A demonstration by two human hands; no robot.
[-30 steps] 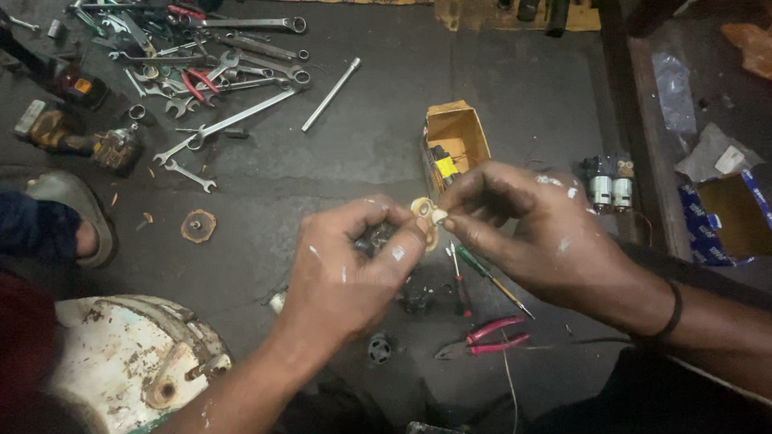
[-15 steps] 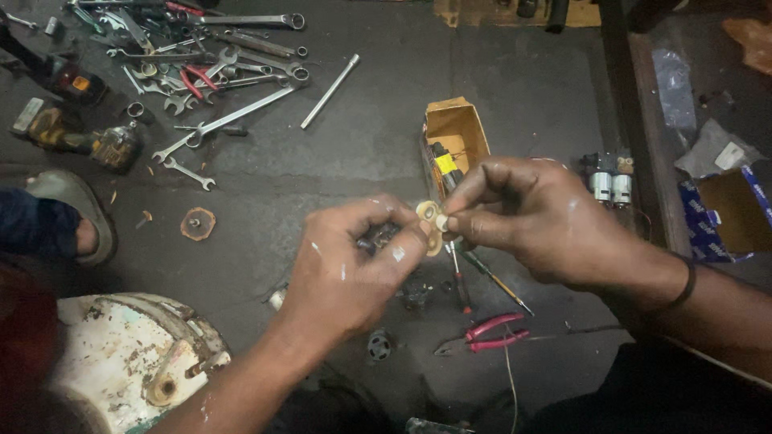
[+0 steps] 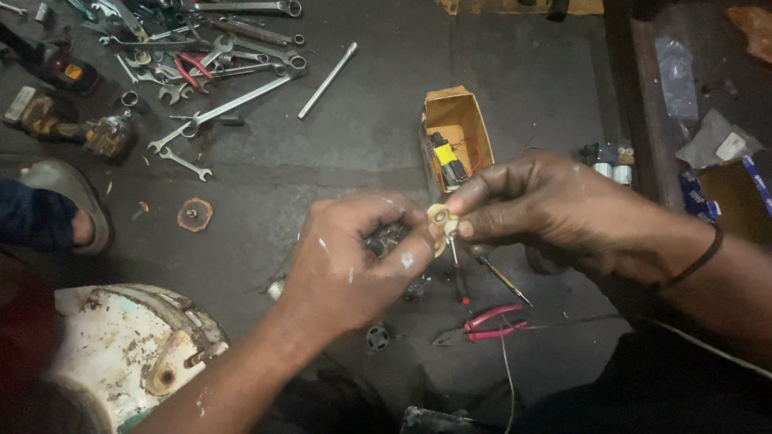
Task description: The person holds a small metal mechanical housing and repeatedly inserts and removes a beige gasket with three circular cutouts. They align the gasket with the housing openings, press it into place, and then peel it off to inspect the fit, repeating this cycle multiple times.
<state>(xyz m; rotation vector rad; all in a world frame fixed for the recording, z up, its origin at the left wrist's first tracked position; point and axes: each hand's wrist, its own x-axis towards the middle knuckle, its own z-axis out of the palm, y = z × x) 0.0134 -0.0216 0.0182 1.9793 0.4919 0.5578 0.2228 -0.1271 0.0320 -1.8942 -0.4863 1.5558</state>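
My left hand [image 3: 354, 265] and my right hand [image 3: 555, 213] meet over a dark floor, both pinching a small cream-coloured round part [image 3: 441, 219]. The left hand also grips a small dark part [image 3: 389, 237] attached to it, partly hidden by the fingers. The right thumb and forefinger press on the cream part from the right. A small open cardboard box [image 3: 458, 133] with a yellow and black component inside lies just beyond the hands. Below them lie a screwdriver [image 3: 458, 273] and pink-handled pliers [image 3: 482, 321].
Several spanners and wrenches [image 3: 217, 80] lie scattered at the top left with a metal rod [image 3: 327, 70]. A worn white motor housing [image 3: 121, 354] sits at the bottom left. A foot in a sandal [image 3: 56, 213] is at the left. Small batteries [image 3: 611, 161] and wrappers lie at the right.
Both hands have stayed together on the small cream part, shifting slightly; the right fingers have adjusted their pinch. Nothing else has moved.
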